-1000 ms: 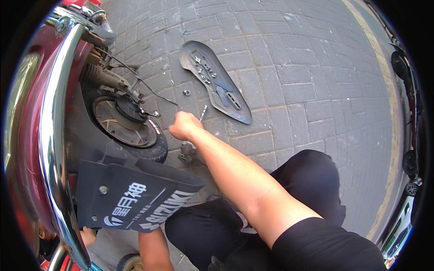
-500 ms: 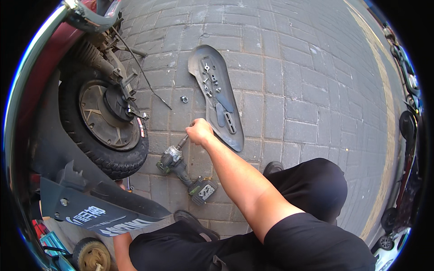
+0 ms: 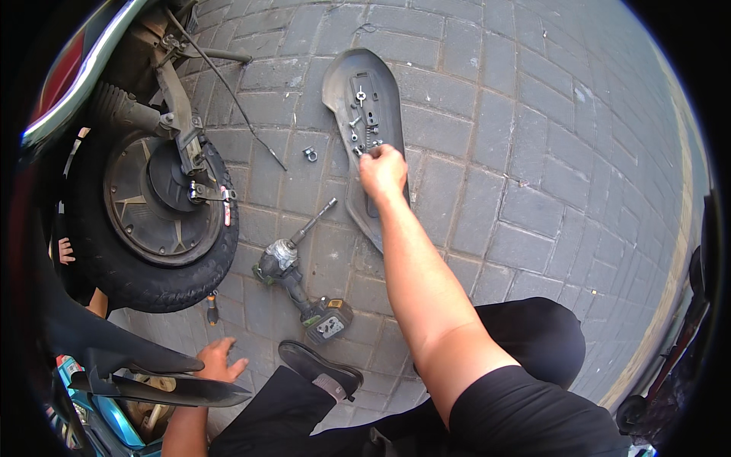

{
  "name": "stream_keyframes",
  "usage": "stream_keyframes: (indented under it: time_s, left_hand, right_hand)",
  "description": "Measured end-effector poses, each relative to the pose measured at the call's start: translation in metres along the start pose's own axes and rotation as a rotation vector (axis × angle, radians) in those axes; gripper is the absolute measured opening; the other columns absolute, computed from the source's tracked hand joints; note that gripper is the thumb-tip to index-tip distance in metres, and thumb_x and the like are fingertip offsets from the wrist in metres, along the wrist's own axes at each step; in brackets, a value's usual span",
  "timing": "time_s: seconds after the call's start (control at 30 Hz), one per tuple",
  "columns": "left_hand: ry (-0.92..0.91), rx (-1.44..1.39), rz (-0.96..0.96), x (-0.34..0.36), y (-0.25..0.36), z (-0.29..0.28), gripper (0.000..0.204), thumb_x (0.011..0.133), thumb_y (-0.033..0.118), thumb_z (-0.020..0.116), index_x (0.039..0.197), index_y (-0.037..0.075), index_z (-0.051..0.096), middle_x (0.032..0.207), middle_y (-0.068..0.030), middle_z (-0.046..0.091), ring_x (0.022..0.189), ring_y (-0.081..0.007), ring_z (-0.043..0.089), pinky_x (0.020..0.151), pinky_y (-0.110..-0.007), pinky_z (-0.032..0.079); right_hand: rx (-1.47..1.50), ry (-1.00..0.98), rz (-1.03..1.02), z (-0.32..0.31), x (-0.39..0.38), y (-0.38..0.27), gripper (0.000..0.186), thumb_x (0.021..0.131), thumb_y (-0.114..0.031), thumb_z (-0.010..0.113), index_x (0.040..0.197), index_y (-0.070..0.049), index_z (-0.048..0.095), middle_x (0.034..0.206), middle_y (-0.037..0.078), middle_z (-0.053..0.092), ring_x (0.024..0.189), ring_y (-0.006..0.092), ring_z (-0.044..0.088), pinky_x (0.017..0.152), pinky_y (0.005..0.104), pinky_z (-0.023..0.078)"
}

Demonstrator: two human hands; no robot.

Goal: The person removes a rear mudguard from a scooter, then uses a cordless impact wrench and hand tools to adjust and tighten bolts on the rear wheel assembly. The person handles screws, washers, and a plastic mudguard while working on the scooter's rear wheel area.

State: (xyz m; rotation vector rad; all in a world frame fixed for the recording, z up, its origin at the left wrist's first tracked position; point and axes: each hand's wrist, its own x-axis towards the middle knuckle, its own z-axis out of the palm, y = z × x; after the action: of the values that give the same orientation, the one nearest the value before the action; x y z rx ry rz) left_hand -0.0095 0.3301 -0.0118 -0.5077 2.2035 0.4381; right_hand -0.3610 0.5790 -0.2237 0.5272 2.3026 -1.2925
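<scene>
My right hand [image 3: 383, 171] reaches over a long black plastic cover [image 3: 333, 87] lying on the pavement. Its fingers are pinched together among the small bolts [image 3: 355, 129] there; whatever is between them is too small to make out. Low on the left, my left hand [image 3: 221, 359] is open with fingers apart, beside a dark plastic panel [image 3: 183, 391] that covers part of the wrist. Between my hands lies a cordless impact driver [image 3: 283, 263] with a long socket bit. A tool with an orange and black handle [image 3: 212, 308] rests by the tire.
A vehicle wheel [image 3: 152, 221] with a black tire stands at the left, a wrench-like metal piece [image 3: 213, 195] at its axle. A thin rod [image 3: 244, 114] slants down to the paving near a metal nut-like part [image 3: 310, 154]. Another person's hand [image 3: 66, 250] shows behind the wheel.
My right hand has moved from the driver's bit up to the bolts on the cover. My left hand has come into sight beside the panel, which now appears nearly edge-on. The view has shifted.
</scene>
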Motion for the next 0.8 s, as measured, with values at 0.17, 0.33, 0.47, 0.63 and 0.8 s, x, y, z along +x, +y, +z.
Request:
stream_keyframes:
  time_s: [0.17, 0.33, 0.47, 0.63, 0.8]
  left_hand:
    - [0.06, -0.208, 0.23, 0.052, 0.084, 0.045, 0.045, 0.08, 0.022, 0.075, 0.115, -0.004, 0.062, 0.102, -0.0213, 0.067, 0.089, -0.0336, 0.069, 0.078, -0.041, 0.055]
    - [0.103, -0.244, 0.343, 0.097, 0.148, 0.05, 0.046, 0.082, 0.027, 0.073, 0.118, -0.001, 0.062, 0.102, -0.0192, 0.068, 0.09, -0.0352, 0.068, 0.079, -0.043, 0.054]
    - [0.224, -0.561, 0.244, 0.124, 0.163, 0.047, 0.048, 0.083, 0.024, 0.074, 0.119, -0.005, 0.061, 0.107, -0.0234, 0.069, 0.094, -0.0325, 0.071, 0.083, -0.04, 0.056]
    - [0.259, -0.715, 0.156, 0.135, 0.165, 0.066, 0.047, 0.083, 0.022, 0.074, 0.118, -0.007, 0.061, 0.102, -0.0246, 0.07, 0.089, -0.0299, 0.072, 0.081, -0.038, 0.057]
    - [0.228, -0.764, 0.14, 0.139, 0.173, 0.077, 0.049, 0.084, 0.024, 0.073, 0.12, -0.006, 0.061, 0.102, -0.024, 0.071, 0.089, -0.0305, 0.072, 0.081, -0.038, 0.057]
  right_hand:
    - [-0.178, 0.101, -0.092, -0.03, 0.028, -0.001, 0.032, 0.081, -0.013, 0.062, 0.112, -0.011, 0.071, 0.111, 0.019, 0.07, 0.108, 0.0345, 0.066, 0.094, 0.0411, 0.052]
    - [-0.367, 0.063, -0.286, -0.038, 0.034, -0.006, 0.036, 0.08, -0.009, 0.062, 0.114, -0.015, 0.071, 0.112, 0.018, 0.07, 0.108, 0.0341, 0.066, 0.093, 0.0417, 0.052]
    - [-0.464, -0.006, -0.312, -0.036, 0.039, -0.011, 0.033, 0.08, -0.008, 0.062, 0.111, -0.016, 0.072, 0.11, 0.017, 0.07, 0.108, 0.0338, 0.066, 0.092, 0.0422, 0.053]
    - [-0.634, -0.081, -0.361, -0.029, 0.043, -0.017, 0.026, 0.082, -0.009, 0.06, 0.105, -0.015, 0.072, 0.108, 0.016, 0.071, 0.106, 0.0339, 0.067, 0.091, 0.0436, 0.054]
    - [-0.729, -0.118, -0.391, -0.023, 0.045, -0.015, 0.027, 0.081, -0.011, 0.061, 0.106, -0.015, 0.072, 0.107, 0.015, 0.071, 0.104, 0.0339, 0.067, 0.09, 0.0442, 0.054]
